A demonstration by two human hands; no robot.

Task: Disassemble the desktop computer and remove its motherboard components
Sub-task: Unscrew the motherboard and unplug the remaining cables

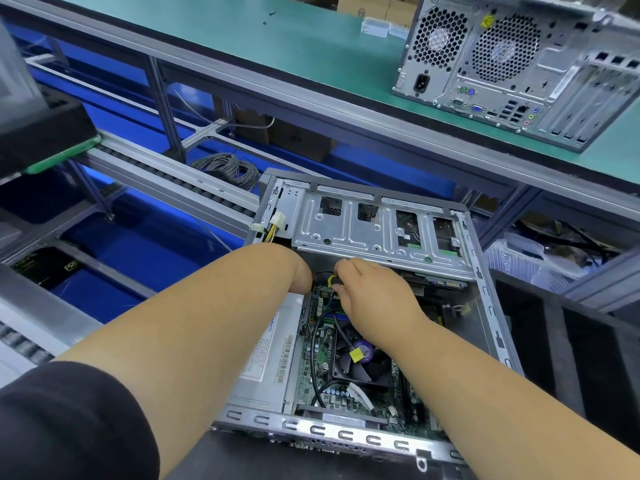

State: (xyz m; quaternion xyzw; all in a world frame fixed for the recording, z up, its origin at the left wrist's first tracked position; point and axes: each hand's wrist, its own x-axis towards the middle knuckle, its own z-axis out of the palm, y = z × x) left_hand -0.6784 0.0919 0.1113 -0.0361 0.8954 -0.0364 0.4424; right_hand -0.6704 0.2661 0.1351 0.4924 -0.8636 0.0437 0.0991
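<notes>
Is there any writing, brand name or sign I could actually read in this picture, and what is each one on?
"PRI", cut off: on a dark box below the conveyor at left.
Yellow warning triangle, a sign without words: on the second computer case on the green bench.
White label with barcode on the power supply: print too small to read; blue letters mostly hidden by the arm.
Purple sticker on the CPU fan: too blurred.

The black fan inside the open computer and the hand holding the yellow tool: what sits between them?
In the head view, green motherboard with black cables lies between the fan and the right hand.
</notes>
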